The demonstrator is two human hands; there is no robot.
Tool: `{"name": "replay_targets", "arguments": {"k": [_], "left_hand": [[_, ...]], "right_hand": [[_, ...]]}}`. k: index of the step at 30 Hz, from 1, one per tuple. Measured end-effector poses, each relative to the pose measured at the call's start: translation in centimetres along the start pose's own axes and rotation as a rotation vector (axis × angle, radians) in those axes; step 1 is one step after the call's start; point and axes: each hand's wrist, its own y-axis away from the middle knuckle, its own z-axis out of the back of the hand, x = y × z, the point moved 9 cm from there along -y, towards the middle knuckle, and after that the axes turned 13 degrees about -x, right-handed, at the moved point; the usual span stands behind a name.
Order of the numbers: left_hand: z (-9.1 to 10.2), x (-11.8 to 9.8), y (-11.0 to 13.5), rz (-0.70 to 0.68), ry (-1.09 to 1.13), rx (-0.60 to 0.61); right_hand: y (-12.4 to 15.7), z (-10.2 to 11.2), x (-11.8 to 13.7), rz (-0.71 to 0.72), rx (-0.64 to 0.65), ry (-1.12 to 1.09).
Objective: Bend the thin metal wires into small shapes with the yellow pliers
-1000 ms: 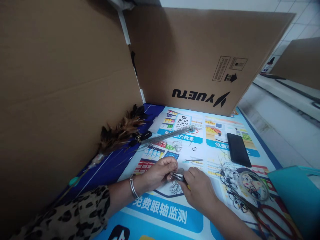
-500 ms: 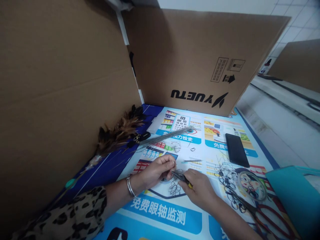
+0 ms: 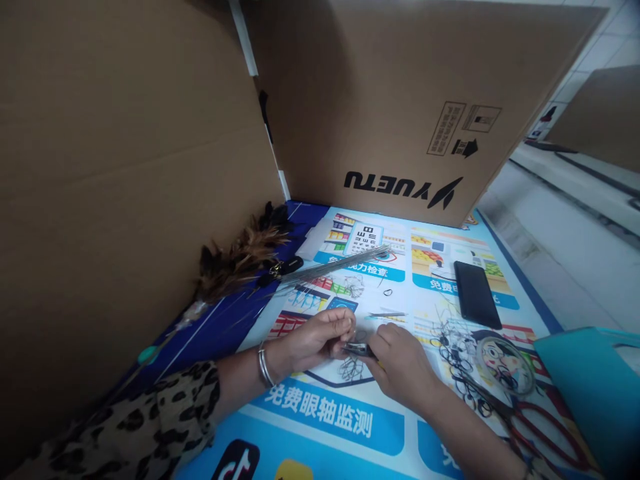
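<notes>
My right hand [image 3: 400, 363] is closed round small pliers [image 3: 358, 349] whose dark jaws point left, over the printed blue and white mat [image 3: 330, 420]. My left hand [image 3: 323, 337], with a silver bangle at the wrist, pinches a thin piece of wire at the jaws; the wire itself is too small to see clearly. A little heap of bent wire loops [image 3: 353, 369] lies on the mat just below both hands. A bundle of straight wires [image 3: 340, 263] lies farther back.
Cardboard walls [image 3: 125, 187] stand at left and behind. A feather duster [image 3: 235, 263] lies along the left wall. A black phone [image 3: 476, 294], a scatter of wire rings [image 3: 463, 360], red-handled scissors [image 3: 543, 427], a tape roll [image 3: 505, 365] and a teal box [image 3: 595, 393] sit at right.
The pliers turned from pointing up-left to lying level against my left fingers. Both hands stayed close together over the wire loops; the view shifted slightly.
</notes>
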Motion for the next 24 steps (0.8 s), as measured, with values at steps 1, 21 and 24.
{"name": "replay_targets", "arguments": {"k": [1,21,24], "left_hand": [[0.0,0.1,0.0,0.005,0.0,0.007],[1.3,-1.3,-0.8,-0.108,-0.253,-0.005],[1.6,-1.5,-0.8,-0.172,-0.274,-0.08]], "right_hand": [[0.0,0.0,0.1,0.003,0.002,0.013],[0.8,-0.9,-3.0,-0.251,0.055,-0.188],[0.9,-0.9,-3.5,-0.294,0.044,-0.126]]}}
